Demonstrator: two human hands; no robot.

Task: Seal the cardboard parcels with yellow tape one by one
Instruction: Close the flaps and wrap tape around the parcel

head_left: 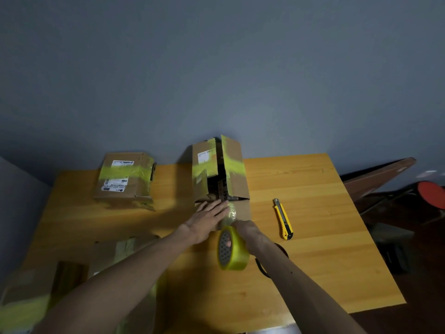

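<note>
Closest in, under the left forearm, a cardboard parcel point(106, 251) with yellow bands lies at the table's near edge, out of the way of the work. The right hand point(250, 233) grips the roll of yellow tape point(232, 248) with a finger through its core, holding it low and just short of the open parcel point(237, 186), seemingly so that the drawn strip point(230, 214) stays taut. The left hand point(207, 218) lies flat with straight fingers on that parcel's near face, beside the strip's end; I judge it pins the tape and steadies the box against the pull. The parcel's top flaps stand apart, a dark gap between them, with old yellow strips cut along the seam, so the sealing here looks barely begun. A yellow utility knife point(283, 219) rests on the wooden table point(313, 261) to the right, near enough to cut the tape. Farther back on the left a second parcel point(124, 179), banded with yellow tape, sits well apart by the grey wall point(216, 68).
</note>
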